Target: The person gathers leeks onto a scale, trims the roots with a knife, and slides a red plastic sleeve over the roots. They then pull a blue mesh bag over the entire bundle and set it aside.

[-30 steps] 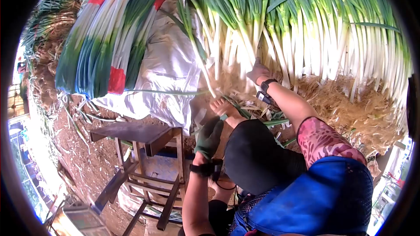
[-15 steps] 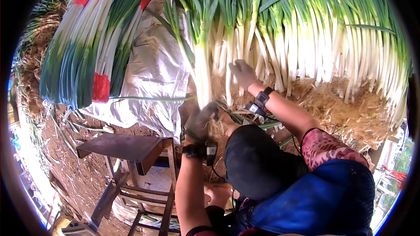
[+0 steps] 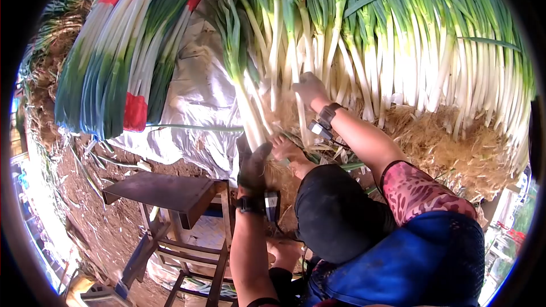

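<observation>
My left hand (image 3: 253,165), in a dark, soiled glove, is closed round the root end of a few green onions (image 3: 248,111). Their white stems slant up and left to dark green leaves. Further right, my gloved right hand (image 3: 311,90) has its fingers closed at the white stem of another green onion (image 3: 295,62), whose roots hang below. Behind both hands a long row of green onions (image 3: 418,62) lies with leaves away from me and roots toward me. My fingertips on the right are partly hidden.
Bundles of green onions with red wrapping (image 3: 132,51) rest at the left, beside a white plastic sheet (image 3: 199,91). A metal stool (image 3: 162,190) stands at lower left. Brown roots (image 3: 455,148) spread along the row's near edge. My bare foot (image 3: 290,150) is between my hands.
The green onions in my left hand have swung left and tilted, clear of the row. My right hand has shifted slightly left and down to a stem. The view has shifted a little.
</observation>
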The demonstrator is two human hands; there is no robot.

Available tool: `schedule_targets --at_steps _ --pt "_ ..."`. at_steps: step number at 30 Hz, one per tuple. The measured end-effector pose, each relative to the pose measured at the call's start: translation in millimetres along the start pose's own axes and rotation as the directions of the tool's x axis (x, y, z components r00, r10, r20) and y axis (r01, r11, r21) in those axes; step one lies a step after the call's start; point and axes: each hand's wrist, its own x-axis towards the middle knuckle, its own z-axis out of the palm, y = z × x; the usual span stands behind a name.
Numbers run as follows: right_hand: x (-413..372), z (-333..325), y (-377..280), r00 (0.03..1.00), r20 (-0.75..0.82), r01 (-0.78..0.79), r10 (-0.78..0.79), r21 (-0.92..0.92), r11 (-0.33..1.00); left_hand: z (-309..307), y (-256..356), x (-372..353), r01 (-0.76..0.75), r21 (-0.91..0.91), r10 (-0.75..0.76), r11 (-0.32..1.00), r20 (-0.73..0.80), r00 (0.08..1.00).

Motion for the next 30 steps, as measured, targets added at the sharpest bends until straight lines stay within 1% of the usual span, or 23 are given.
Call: schedule_targets --at_steps 1,2,3,4,6,7,10,11,12,13,15,16,17,19,20,21,23,24,25,26,28,29,30 --pt "-11.8 -5.9 -10.4 0.996 0.078 -0.038 0.040 -0.026 0.999 4.5 -3.9 1.4 0.036 -0.029 -0.037 0.999 -0.033 0.999" --pt "-16.9 -0.3 -10.8 0.998 0.060 0.024 -0.025 0.012 1.000 8.6 -5.0 7.5 0.065 -0.057 -0.068 0.996 -0.060 0.996" --pt "-23.1 7.2 -15.9 0.991 0.099 0.085 -0.092 0.072 0.994 14.4 2.6 7.8 0.016 -0.025 -0.016 1.000 0.034 0.999" --pt "-31.5 17.0 -20.5 0.978 0.139 0.137 -0.155 0.132 0.982 18.5 0.2 8.7 0.044 0.003 -0.044 0.999 0.030 0.999" --pt "-52.6 27.8 -44.0 0.902 0.420 -0.020 -0.099 0.270 0.963 26.4 -2.1 12.6 0.087 0.057 -0.089 0.995 0.020 0.996" --pt "-50.5 29.3 -51.7 0.902 0.413 0.047 -0.124 0.192 0.980 18.0 -17.2 22.0 0.173 -0.089 -0.173 0.981 0.008 0.985" --pt "-32.9 26.0 -69.1 0.802 0.577 0.017 -0.156 0.239 0.971 9.8 -2.7 12.2 0.070 -0.326 -0.063 0.943 0.031 0.997" --pt "-27.8 27.4 -75.6 0.829 0.549 0.045 -0.113 0.136 0.990 1.0 3.9 9.5 0.169 -0.418 -0.161 0.893 0.055 0.985" --pt "-16.8 29.7 -78.2 0.854 0.512 0.132 -0.096 -0.036 0.991 -1.3 1.0 12.3 0.007 -0.317 -0.007 0.948 0.000 1.000" --pt "-6.1 31.6 -81.3 0.877 0.474 0.200 -0.078 -0.213 0.956 -7.8 0.8 10.1 0.043 -0.354 -0.029 0.934 0.045 0.999" --pt "20.7 32.6 -71.2 0.897 0.417 0.396 -0.148 -0.609 0.687 -7.1 17.0 3.3 0.081 -0.370 -0.046 0.926 0.102 0.994" --pt "30.8 28.1 -57.4 0.891 0.411 0.450 -0.193 -0.744 0.494 -6.5 21.4 1.0 0.085 -0.353 -0.048 0.932 0.112 0.993" --pt "50.2 32.7 -28.1 0.828 0.467 0.552 -0.310 -0.772 0.314 -7.1 23.0 -0.7 0.090 -0.336 -0.052 0.937 0.122 0.991" --pt "69.6 32.6 -0.8 0.687 0.590 0.646 -0.425 -0.763 -0.017 -20.3 11.3 1.1 0.115 -0.348 -0.074 0.931 0.128 0.989" --pt "79.4 30.7 9.4 0.753 0.598 0.629 -0.276 -0.777 0.034 -24.8 4.8 -2.1 0.127 -0.361 -0.086 0.924 0.127 0.988" --pt "85.5 27.0 15.3 0.797 0.592 0.602 -0.117 -0.794 0.083 -23.0 15.5 -9.1 0.082 -0.360 -0.031 0.929 0.143 0.989" --pt "83.7 10.3 19.2 0.792 0.611 0.610 -0.001 -0.790 0.068 -18.8 38.0 -23.5 -0.010 -0.365 0.079 0.931 0.174 0.982" --pt "57.2 -12.1 4.0 0.759 0.650 0.651 -0.030 -0.759 0.012 -35.5 25.4 -21.7 0.018 -0.519 0.134 0.855 0.255 0.957" --pt "47.1 -24.9 3.6 0.679 0.718 0.705 -0.153 -0.696 -0.138 -51.9 13.2 -19.9 0.080 -0.648 0.189 0.757 0.334 0.924" --pt "53.2 -17.3 11.6 0.700 0.704 0.689 -0.118 -0.710 -0.149 -63.2 12.9 -22.3 0.265 -0.695 -0.064 0.669 0.300 0.952" --pt "77.3 7.5 24.6 0.741 0.668 0.651 -0.064 -0.738 -0.177 -83.9 -8.8 -26.3 0.191 -0.688 -0.110 0.700 0.161 0.981" --pt "54.8 -0.3 -14.1 0.819 0.573 0.571 0.033 -0.819 0.061 -82.4 -5.5 -28.1 0.200 -0.672 -0.110 0.713 0.175 0.978" --pt "58.8 8.4 -19.5 0.914 0.405 0.378 0.007 -0.859 0.346 -76.4 0.8 -28.8 0.210 -0.655 -0.109 0.726 0.191 0.976"
